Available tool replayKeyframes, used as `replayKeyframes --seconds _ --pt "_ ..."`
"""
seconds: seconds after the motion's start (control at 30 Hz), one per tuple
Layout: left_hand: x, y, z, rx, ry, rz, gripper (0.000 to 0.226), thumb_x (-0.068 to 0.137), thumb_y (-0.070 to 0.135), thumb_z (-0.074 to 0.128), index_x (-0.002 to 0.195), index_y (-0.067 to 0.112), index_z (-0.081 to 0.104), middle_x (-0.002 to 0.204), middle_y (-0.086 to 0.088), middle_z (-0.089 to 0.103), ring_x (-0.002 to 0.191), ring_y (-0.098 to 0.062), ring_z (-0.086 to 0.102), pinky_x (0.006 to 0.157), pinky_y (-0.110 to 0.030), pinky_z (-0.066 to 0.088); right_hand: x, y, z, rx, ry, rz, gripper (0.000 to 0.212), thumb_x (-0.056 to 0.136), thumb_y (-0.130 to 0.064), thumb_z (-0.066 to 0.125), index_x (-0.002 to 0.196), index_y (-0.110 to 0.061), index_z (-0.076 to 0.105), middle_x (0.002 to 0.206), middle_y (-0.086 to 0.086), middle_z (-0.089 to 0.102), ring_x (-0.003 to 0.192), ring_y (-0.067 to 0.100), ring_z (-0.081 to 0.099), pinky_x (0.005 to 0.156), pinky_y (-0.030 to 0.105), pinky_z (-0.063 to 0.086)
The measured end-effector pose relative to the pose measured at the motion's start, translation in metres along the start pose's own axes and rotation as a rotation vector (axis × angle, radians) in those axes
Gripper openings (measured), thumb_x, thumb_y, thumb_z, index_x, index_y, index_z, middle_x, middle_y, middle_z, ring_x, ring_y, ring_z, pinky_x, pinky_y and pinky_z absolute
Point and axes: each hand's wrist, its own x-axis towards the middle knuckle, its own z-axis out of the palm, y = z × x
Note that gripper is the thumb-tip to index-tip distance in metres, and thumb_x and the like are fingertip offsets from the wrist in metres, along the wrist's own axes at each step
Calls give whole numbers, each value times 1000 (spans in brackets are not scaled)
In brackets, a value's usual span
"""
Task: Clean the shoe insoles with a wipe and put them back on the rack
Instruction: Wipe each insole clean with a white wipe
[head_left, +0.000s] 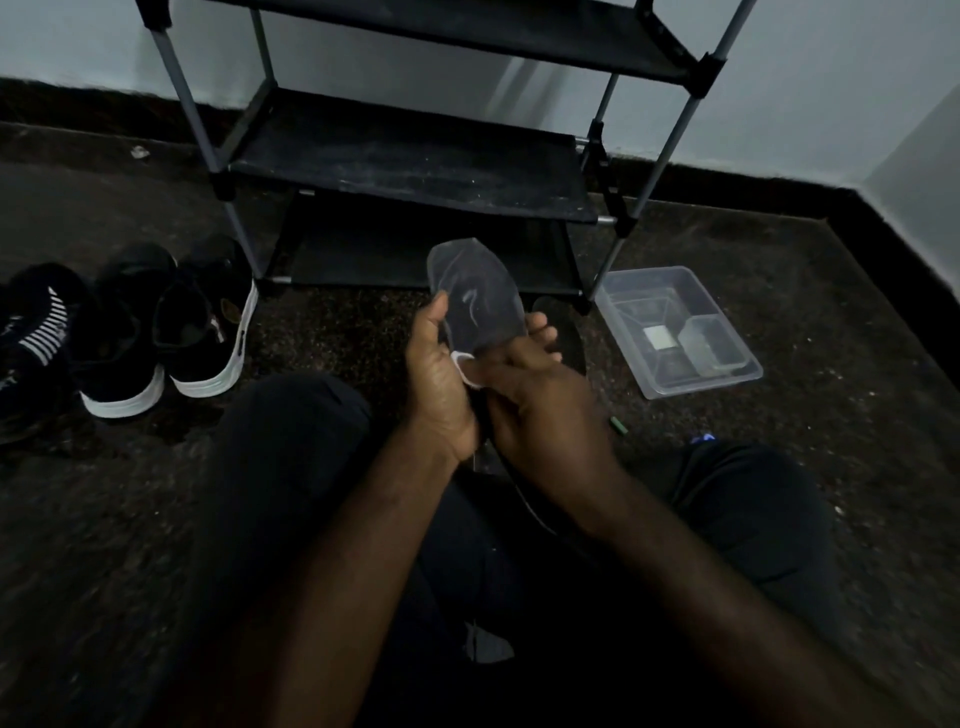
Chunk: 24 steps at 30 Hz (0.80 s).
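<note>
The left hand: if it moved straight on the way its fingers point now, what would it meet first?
Probably the black fabric shoe rack. The left hand, holding the grey insole, points up toward the rack's bottom shelf; depth is unclear, so it might pass over bare floor first.

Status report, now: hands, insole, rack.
Left hand grips insole; right hand presses white wipe on it. Rack shelves bare, nothing blocking.

The dark grey matt foam-like insole (475, 296) shows pale scuff marks. The black rack (415, 161) has dusty cloth shelves on smooth grey metal tubes. The clear rectangular plastic tub (675, 327) looks glossy; the dark speckled floor (779, 415) looks rough.
</note>
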Motion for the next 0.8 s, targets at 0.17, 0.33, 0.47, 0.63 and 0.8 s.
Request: replayKeyframes --seconds 0.17,0.33,0.47,0.63,0.8 --pt "0 -7 3 -9 -12 2 70 91 51 42 139 0 49 117 -17 61 113 -29 55 111 -41 37 7 28 -5 -207 119 191 25 91 -12 60 114 -16 71 103 4 65 84 24 65 69 42 56" --pt "0 1 0 9 -4 13 67 90 54 38 117 -2 61 100 -22 66 98 -33 64 105 -50 43 -2 7 -1 -89 -10 17 26 91 -18 58 114 -17 70 108 4 66 86 24 68 67 42 57" --pt "-2 -6 5 22 -4 8 62 93 51 35 114 0 63 100 -18 66 100 -29 62 102 -39 44 4 33 -9 -238 106 150 25 93 -19 60 115 -19 71 114 4 65 89 26 68 70 42 57" --pt "2 -5 -2 9 69 13 63 92 52 36 112 0 65 107 -27 65 116 -41 57 108 -47 42 -9 19 -2 -193 -48 40 27 93 -23 59 117 -19 68 108 6 63 80 27 66 62 42 56" --pt "2 -6 3 22 61 18 61 92 52 37 116 1 62 100 -24 67 97 -32 65 98 -43 48 -3 39 -9 -200 57 202 24 93 -27 56 109 -21 73 102 6 66 82 28 67 68 43 56"
